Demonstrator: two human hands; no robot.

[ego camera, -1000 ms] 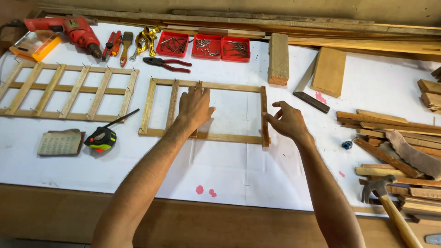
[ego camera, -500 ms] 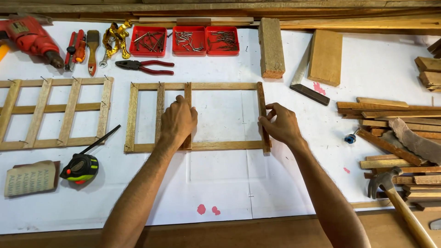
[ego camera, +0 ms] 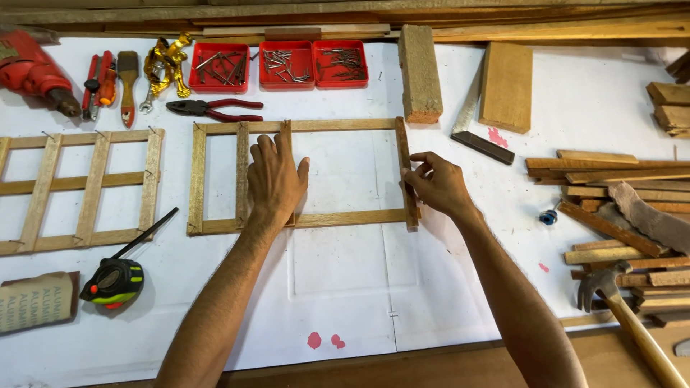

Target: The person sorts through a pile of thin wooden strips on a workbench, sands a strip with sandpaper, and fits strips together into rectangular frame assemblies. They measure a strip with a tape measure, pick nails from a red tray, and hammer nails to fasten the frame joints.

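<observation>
Along the back of the white-covered bench (ego camera: 345, 287) sit three red trays (ego camera: 287, 65) side by side, each holding loose metal nails or screws; which, I can't quite tell from here. In the middle of the bench lies the wooden frame (ego camera: 338, 126), a pale rectangle of thin slats with two upright slats near its left end. The left hand (ego camera: 274, 176) lies flat and spread on one upright slat. The right hand (ego camera: 436, 183) pinches the frame's right end slat (ego camera: 405, 147) between fingertips and thumb. A finished ladder-like frame (ego camera: 93, 187) lies to the left.
</observation>
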